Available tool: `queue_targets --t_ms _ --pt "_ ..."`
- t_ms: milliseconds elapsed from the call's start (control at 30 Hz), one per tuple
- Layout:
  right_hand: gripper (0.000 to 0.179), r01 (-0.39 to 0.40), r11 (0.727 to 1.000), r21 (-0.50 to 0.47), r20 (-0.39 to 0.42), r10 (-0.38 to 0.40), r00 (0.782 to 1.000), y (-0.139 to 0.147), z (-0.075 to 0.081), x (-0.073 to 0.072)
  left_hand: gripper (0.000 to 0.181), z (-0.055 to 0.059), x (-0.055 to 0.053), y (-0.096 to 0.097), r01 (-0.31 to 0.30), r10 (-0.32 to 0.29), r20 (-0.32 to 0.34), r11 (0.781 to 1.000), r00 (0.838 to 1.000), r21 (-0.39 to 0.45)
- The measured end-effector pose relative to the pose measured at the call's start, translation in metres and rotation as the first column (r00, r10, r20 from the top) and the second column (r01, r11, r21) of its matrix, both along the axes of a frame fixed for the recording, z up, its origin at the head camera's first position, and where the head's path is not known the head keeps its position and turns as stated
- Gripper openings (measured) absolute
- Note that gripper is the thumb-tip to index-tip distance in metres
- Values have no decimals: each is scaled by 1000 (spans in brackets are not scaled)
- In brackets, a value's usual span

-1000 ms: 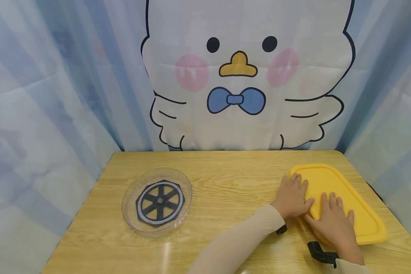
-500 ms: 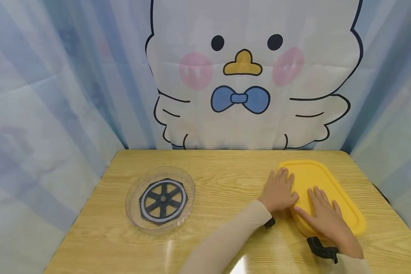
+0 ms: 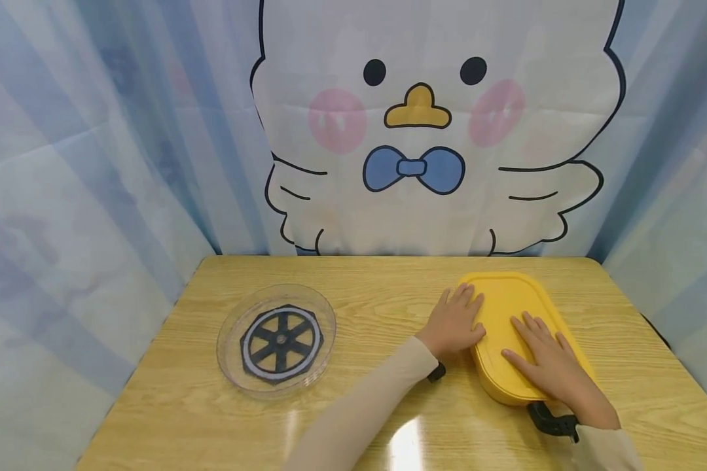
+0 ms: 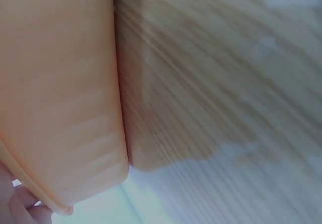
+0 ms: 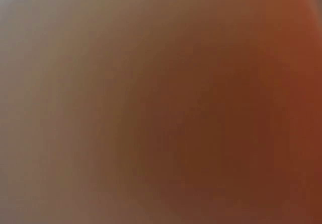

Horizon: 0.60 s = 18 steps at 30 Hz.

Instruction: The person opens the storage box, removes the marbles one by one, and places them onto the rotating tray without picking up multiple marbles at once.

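Observation:
A yellow box with a lid (image 3: 509, 294) stands on the right part of the table, a rounded rectangle set at a slant. My left hand (image 3: 452, 324) rests along the lid's left edge with its fingers spread. In the left wrist view the box's ribbed side wall (image 4: 65, 108) shows, with fingertips (image 4: 22, 206) at the lid's rim in the lower corner. My right hand (image 3: 554, 363) lies on the lid near its front right, fingers extended. What the box contains is hidden. The right wrist view is only a brown blur.
A round clear dish (image 3: 226, 363) stands at the left of the table (image 3: 377, 288), a dark spoked wheel shape (image 3: 281, 356) inside it. A curtain with a printed bird (image 3: 418, 209) hangs behind. Black wrist cameras (image 3: 550, 422) sit under the wrists.
The yellow box has slid leftward across the table and turned somewhat, both hands moving along with it. The head view has shifted slightly. The dish keeps its place on the table.

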State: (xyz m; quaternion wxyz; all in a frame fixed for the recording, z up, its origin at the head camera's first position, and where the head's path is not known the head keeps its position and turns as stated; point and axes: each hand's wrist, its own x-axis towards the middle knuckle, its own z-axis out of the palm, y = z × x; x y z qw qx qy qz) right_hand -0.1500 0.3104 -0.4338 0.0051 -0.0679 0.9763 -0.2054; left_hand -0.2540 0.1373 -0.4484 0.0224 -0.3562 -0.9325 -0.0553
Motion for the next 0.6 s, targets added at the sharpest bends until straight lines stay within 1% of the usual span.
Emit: queue_targets --t_ms 167,300,367,433,500,600 --pt "71 -49 999 21 -46 50 998 -2 1 -1 57 0 -3 -14 21 -21 16 1000 1000 7" --pt "67 -92 995 40 -96 95 991 -3 0 0 58 0 -4 -25 39 -40 42 999 998 23" --pt "65 -108 993 56 -121 114 986 -4 -2 1 58 0 -4 -30 35 -36 50 999 998 29" --pt "63 -120 989 81 -152 131 980 -6 -4 2 58 0 -1 -34 19 -20 46 999 999 31" --pt "62 -124 987 105 -182 142 973 -8 -6 3 60 0 3 -37 -7 7 22 1000 1000 22" --pt "61 -121 984 128 -208 146 967 -11 -7 4 68 1 14 -39 -47 47 -20 999 999 2"
